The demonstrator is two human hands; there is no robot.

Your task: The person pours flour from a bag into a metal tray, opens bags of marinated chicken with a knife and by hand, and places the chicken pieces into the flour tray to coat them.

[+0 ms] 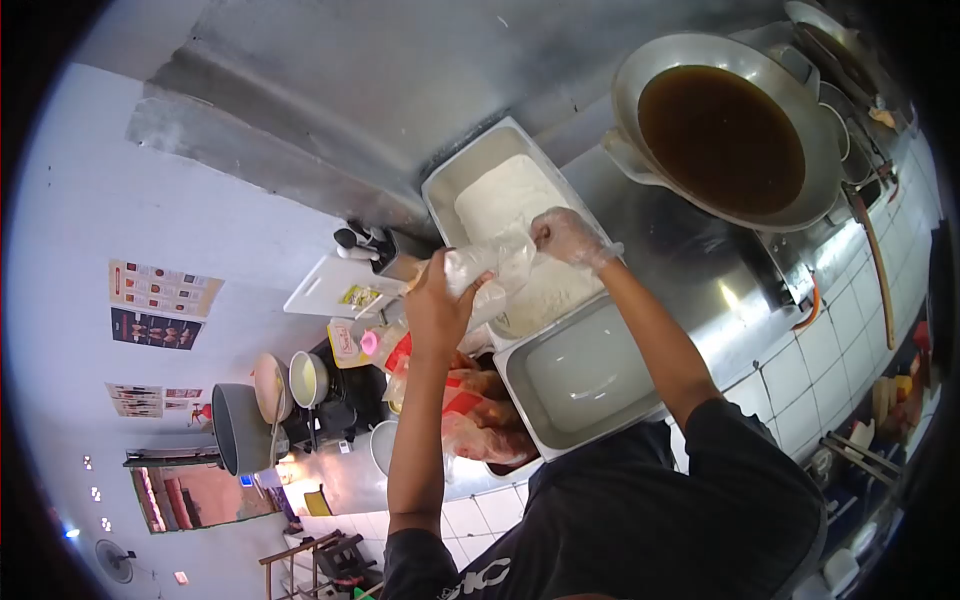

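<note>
My left hand (438, 305), bare, is closed on a crumpled clear plastic bag (490, 268). In a clear plastic glove, my right hand (572, 238) has its fingers curled against the bag's other side. Both hands are over a metal tray (439, 188) of white powder (505, 197). Beside it is a second metal tray (514, 375) holding a pale, cloudy liquid (590, 365). Raw meat (485, 430) in plastic bags with red markings lies left of that tray.
A large pan (632, 95) of dark brown liquid stands at upper right. At left are a white board (325, 283), a knife holder (400, 262), a pink-lidded container (350, 342), and several pots, one of them dark (237, 430). A long-handled tool (872, 265) hangs at the right.
</note>
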